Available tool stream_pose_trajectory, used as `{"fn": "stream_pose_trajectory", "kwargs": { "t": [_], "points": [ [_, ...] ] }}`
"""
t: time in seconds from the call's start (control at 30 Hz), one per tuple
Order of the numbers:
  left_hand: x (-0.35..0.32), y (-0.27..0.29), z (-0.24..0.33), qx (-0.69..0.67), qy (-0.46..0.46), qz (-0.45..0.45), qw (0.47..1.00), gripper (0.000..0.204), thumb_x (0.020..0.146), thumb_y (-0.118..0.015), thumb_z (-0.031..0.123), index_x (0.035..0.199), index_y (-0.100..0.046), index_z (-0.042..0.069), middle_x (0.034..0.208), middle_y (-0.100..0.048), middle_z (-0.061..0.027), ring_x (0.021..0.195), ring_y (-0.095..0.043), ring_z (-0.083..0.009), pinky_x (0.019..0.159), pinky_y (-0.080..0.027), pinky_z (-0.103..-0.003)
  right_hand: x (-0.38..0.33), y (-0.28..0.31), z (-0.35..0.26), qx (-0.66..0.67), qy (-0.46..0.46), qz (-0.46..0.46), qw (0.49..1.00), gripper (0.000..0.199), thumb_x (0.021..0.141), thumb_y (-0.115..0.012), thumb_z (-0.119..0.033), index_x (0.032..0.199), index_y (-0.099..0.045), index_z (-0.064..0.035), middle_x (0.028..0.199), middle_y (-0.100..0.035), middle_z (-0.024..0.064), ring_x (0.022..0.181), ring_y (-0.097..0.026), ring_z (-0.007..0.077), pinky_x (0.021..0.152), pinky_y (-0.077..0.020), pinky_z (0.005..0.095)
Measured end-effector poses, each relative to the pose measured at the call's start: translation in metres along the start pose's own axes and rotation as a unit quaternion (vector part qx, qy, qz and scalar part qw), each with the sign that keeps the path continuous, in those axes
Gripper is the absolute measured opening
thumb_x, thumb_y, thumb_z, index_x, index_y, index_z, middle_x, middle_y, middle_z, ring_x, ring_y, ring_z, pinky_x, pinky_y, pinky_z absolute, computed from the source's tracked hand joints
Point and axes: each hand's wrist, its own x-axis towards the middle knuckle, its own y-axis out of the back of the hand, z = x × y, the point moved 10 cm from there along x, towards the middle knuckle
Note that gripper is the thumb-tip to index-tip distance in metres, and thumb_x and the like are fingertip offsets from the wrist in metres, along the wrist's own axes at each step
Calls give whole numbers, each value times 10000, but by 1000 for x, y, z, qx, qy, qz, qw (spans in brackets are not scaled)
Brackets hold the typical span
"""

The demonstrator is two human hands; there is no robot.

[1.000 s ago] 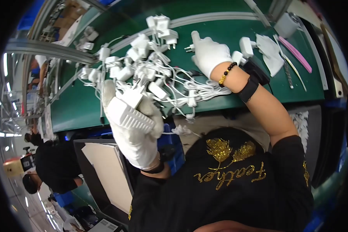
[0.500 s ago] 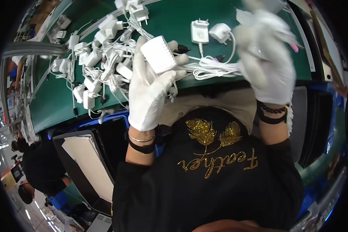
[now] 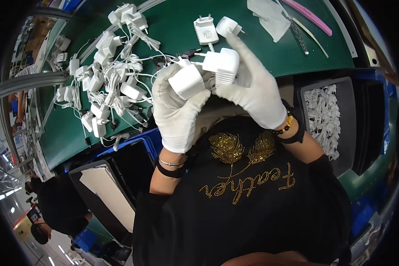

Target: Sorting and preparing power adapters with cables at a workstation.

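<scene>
Green worktop [image 3: 175,26], its left side taken by a white adapter heap [image 3: 95,82], near edge to far; that's most of them, so prob. lots left, can't tell what's done. Left hand [image 3: 175,116] grips one adapter [image 3: 187,83], right hand [image 3: 259,95] a second adapter [image 3: 227,62], side by side by the near edge. White cloth [image 3: 270,20], pink strip [image 3: 310,16] toward the right edge. Two loose adapters [image 3: 205,33] mid-worktop, v. close to right fingertips. Thin leads [image 3: 150,42], tangled, prob. in the way.

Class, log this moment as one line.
left hand: holds white adapter | right hand: holds second adapter | green table: adapter pile at left, pink strip at upper right
</scene>
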Motion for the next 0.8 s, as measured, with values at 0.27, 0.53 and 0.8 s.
{"fn": "stream_pose_trajectory", "kwargs": {
  "t": [0.27,0.53,0.8],
  "points": [
    [-4,15,-1,32,-7,36,999,699,759,-763,-88,1349,-427,79,1295,-516,-75,1187,-544,-193,990,-492,-355,7,-15,25,-111,-100,-58,987,877,754,-812,-19,1467,-302,-2,1404,-431,112,1276,-465,182,1064,-418,338],
    [-4,11,-16,-45,72,35,996,756,752,-771,-70,1382,-377,68,1297,-504,-92,1196,-529,-217,1003,-480,-363,2,-19,18,-124,-57,-100,986,879,784,-756,44,1505,-259,-39,1351,-470,111,1235,-496,175,1029,-445,318],
    [4,12,-19,-41,115,36,992,810,777,-751,-18,1445,-297,43,1298,-498,-106,1189,-526,-225,1000,-475,-360,-6,-24,30,-39,-128,-147,980,817,820,-642,117,1516,-243,-34,1332,-494,100,1210,-508,168,998,-464,298]
  ]
}}
